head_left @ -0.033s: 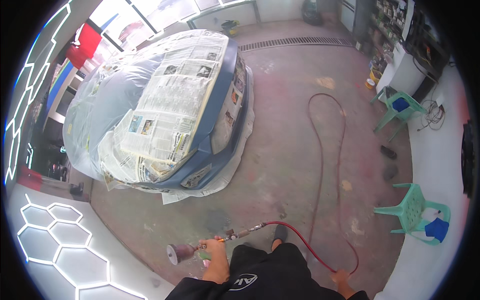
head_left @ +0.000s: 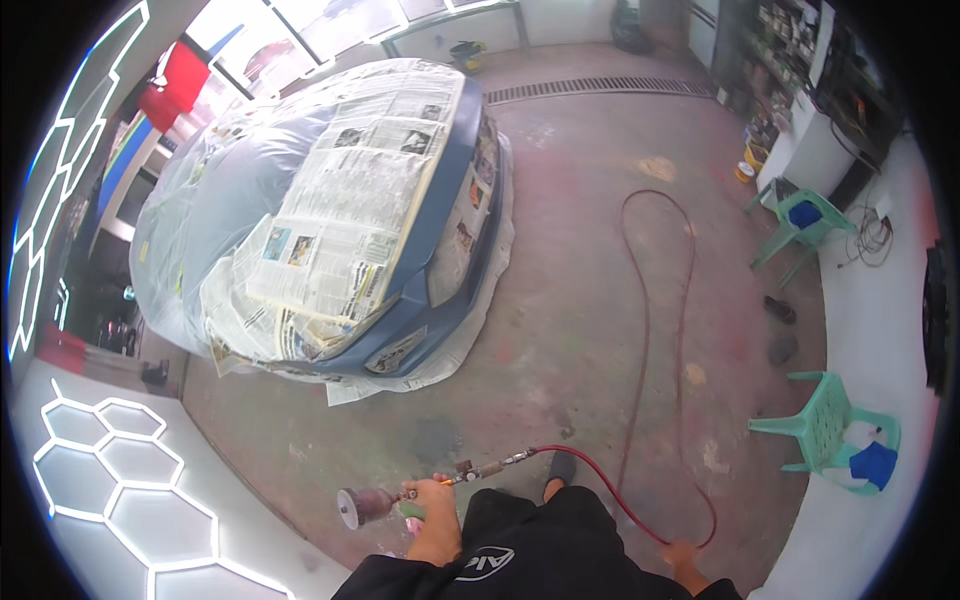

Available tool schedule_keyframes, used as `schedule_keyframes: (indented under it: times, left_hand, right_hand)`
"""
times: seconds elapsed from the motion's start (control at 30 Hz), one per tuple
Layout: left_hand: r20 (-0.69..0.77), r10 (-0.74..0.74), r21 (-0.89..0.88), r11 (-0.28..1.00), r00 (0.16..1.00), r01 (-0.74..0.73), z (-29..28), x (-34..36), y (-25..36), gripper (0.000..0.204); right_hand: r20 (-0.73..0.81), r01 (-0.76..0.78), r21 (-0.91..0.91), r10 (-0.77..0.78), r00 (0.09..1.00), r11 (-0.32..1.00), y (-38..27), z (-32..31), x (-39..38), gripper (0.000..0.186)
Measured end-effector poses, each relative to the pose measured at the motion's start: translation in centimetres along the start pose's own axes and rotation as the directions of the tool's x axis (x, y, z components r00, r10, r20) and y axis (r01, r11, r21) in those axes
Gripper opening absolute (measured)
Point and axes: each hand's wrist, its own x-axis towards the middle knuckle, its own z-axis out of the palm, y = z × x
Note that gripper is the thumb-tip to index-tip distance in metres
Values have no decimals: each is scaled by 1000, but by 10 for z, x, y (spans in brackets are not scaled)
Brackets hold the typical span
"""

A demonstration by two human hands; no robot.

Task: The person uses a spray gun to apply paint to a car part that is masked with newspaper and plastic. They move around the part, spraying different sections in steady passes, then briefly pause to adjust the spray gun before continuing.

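My left hand (head_left: 432, 497) is closed around a paint spray gun (head_left: 372, 506) held out low to the left, its reddish cup tipped sideways. From the gun's fitting, a red air hose (head_left: 590, 466) runs across in front of my legs. Low on the right, my right hand (head_left: 682, 556) grips that hose where it bends; some of its fingers are hidden. Ahead on the left stands a car (head_left: 430, 240) with blue front panels. Newspaper (head_left: 345, 210) and clear plastic sheeting (head_left: 235, 185) cover much of it. Both hands are well apart from the car.
The hose's far loop (head_left: 655, 195) lies along the floor. Green plastic chairs stand at the right wall, the nearer chair (head_left: 825, 425) holding a blue cloth (head_left: 873, 466). Dark footwear (head_left: 780, 310) lies between them. A floor grate (head_left: 600, 88) crosses the back, with cluttered shelves (head_left: 785, 50) beyond.
The view has shifted very slightly, so the car and floor sit a little further right in the picture. Both hands keep their grips.
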Motion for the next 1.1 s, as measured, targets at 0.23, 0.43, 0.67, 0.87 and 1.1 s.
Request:
schedule_keyframes:
  times: [0.23, 0.43, 0.67, 0.87, 1.1]
  left_hand:
    - [-2, 130, -32, 991, 992, -130, -70, 4, -52, 58]
    - [-65, 11, -223, 974, 998, -25, -132, -38, -81, 77]
    - [-148, -53, -393, 920, 988, -10, -241, -93, -100, 72]
    - [-321, -105, -511, 856, 941, -79, -346, -127, -137, 72]
    - [-484, -134, -604, 767, 864, -219, -462, -185, -191, 74]
  right_hand:
    - [-72, 390, 170, -383, 921, 905, -163, -81, 61, 66]
    - [12, 843, -332, -891, 453, 424, -338, -130, 40, 64]
    - [631, 909, -356, -774, 60, -219, -417, -35, -139, 70]
    - [886, 791, -169, -443, -140, -588, -343, 67, -218, 86]
    - [978, 695, 54, -101, -181, -717, -251, 149, -223, 80]
